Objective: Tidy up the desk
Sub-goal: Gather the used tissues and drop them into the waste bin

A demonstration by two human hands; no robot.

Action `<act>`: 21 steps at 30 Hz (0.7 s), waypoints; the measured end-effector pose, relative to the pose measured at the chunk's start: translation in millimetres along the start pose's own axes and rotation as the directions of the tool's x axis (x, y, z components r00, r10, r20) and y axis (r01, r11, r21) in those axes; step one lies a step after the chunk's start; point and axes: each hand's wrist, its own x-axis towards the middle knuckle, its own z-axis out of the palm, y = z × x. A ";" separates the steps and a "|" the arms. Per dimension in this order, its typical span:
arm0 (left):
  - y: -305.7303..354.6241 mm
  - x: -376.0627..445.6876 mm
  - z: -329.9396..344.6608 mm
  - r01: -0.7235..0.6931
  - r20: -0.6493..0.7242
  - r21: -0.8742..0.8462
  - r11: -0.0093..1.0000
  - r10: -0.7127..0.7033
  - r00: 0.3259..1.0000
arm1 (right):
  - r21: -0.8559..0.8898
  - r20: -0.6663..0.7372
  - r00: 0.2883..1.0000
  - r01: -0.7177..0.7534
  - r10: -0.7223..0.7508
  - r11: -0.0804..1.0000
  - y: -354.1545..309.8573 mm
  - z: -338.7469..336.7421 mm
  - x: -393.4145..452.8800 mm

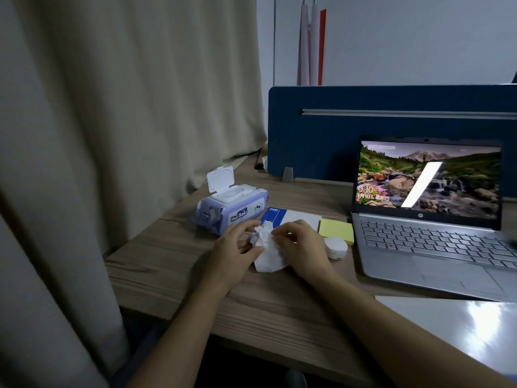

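Wipe position: crumpled white wet wipe (265,247) lies on the wooden worktop (156,259) directly between the two hands, lower edge resting on the wood, upper bunched end raised.
Wipe axis: runs roughly near-to-far from the person, crumpled end at the far side.
Left hand (237,247): fingers curled in on the left edge of the wipe, thumb and fingertips pinching it.
Right hand (302,245): fingers closed on the right upper edge of the wipe; part of the grip hidden behind the knuckles.
Nearer hand: neither; both are already touching the wipe, one on each side.
Step in hand (judgement): spreading or bunching the wipe before wiping the surface; cannot tell which.
Wipes pack (230,205): purple, just beyond the left hand, flip lid (221,178) standing open.
Blue-and-white booklet (291,217): flat, just behind the hands, partly covered by them.
Yellow sticky-note pad (335,230): right of the booklet, beside the laptop.
Small white round case (335,247): touching or overlapping the pad's near corner, just right of the right hand.
Laptop (436,236): open, lock screen lit, well right of the hands.
Obstructions (judgement): booklet, pad and case crowd the far and right side; bare wood to the near left gives the clearest sweep.
Risk (judgement): open lid lets the remaining wipes dry out.
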 end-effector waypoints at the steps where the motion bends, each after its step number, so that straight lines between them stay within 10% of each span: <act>1: -0.5 0.4 -0.2 -0.003 0.005 -0.003 1.000 0.003 1.000 | -0.001 0.010 1.000 0.019 -0.019 1.000 0.3 1.3 -0.9; 21: 5.6 -4.9 5.4 -0.013 0.025 0.282 0.959 0.006 1.000 | -0.144 0.337 0.940 0.111 -0.057 0.983 -1.0 -25.4 -21.5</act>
